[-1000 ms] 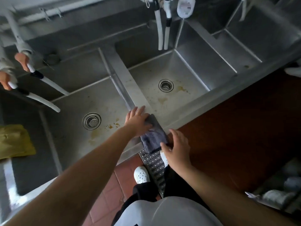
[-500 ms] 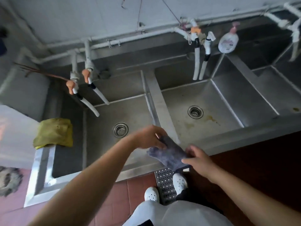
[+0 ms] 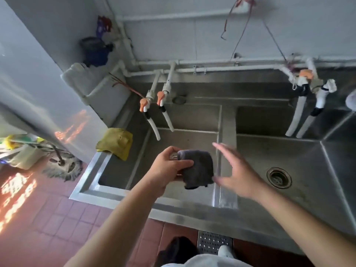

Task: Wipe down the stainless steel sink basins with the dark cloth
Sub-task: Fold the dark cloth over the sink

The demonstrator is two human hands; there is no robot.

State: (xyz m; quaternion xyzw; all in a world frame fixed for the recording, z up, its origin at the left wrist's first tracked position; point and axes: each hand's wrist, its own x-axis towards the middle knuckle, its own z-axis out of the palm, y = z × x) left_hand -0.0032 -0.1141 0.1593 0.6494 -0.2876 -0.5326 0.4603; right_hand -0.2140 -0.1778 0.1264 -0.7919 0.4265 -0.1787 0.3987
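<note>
My left hand (image 3: 169, 168) grips the folded dark cloth (image 3: 198, 168) and holds it in the air above the left sink basin (image 3: 185, 139), hiding most of that basin's drain. To the right of the cloth my right hand (image 3: 235, 170) is blurred, fingers spread and straight, holding nothing, over the steel divider (image 3: 228, 124). The right basin (image 3: 300, 157) lies beyond it with its round drain (image 3: 279, 177) showing.
Two white taps with orange handles (image 3: 154, 112) hang over the left basin, two more (image 3: 310, 105) over the right. A yellow cloth (image 3: 115, 142) sits on the left rim. A mop head (image 3: 63, 168) and bags lie on the red tile floor at left.
The view swung left and up. My right hand let go of the dark cloth and opened. My left hand lifted the cloth off the front rim, over the left basin.
</note>
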